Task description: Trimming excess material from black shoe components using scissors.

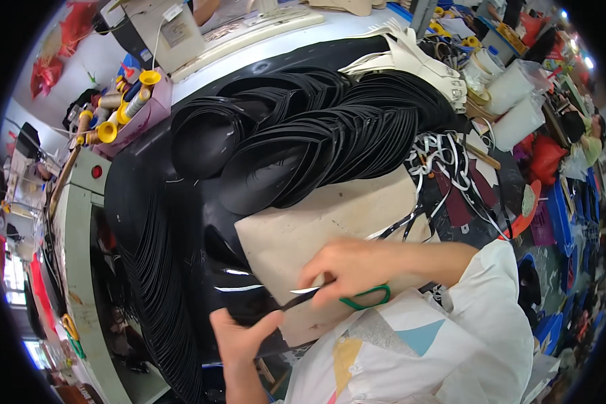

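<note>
My right hand is closed around a pair of green-handled scissors, with part of the blades showing at its fingertips. Lower left of it, my left hand has its thumb and fingers spread apart. The left thumb tip is close to a narrow dark strip that reaches toward the scissors; whether it touches is unclear. Under my right hand lies a beige sheet. Glossy black material lies beyond my left hand. Overlapping stacks of curved black pieces rest beyond the sheet.
Another long stack of black pieces runs down the left side. A pink box of thread spools stands at the far left. White and black strips lie tangled at right, near white pieces and plastic containers.
</note>
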### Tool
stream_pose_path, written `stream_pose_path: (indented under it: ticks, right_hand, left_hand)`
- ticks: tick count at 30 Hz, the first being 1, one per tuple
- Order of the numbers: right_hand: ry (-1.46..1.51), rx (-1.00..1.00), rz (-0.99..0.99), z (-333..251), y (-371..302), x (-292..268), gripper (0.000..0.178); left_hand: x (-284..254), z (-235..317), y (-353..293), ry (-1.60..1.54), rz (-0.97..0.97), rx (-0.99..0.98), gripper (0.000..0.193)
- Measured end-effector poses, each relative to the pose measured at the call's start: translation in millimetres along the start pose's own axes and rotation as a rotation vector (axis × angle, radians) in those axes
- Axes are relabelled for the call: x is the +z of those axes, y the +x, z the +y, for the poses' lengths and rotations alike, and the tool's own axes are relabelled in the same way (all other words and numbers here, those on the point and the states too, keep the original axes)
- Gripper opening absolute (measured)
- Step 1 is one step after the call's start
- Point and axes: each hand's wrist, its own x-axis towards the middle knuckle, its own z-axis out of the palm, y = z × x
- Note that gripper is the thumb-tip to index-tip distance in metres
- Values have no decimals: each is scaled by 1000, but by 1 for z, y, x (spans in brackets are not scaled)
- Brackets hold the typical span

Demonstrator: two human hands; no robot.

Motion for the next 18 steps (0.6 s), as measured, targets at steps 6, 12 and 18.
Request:
stream_pose_path:
  ticks: [6,12,18]
  right_hand:
    - [-495,-24,700,63,-45,-93,11]
    - [-949,123,55,56,-90,22,13]
    - [-939,91,259,70,-83,72,34]
  left_hand:
    - [-1,-16,16,121,103,-7,18]
    - [24,-35,36,-175,122,49,22]
    - [18,-48,31,-414,20,70,20]
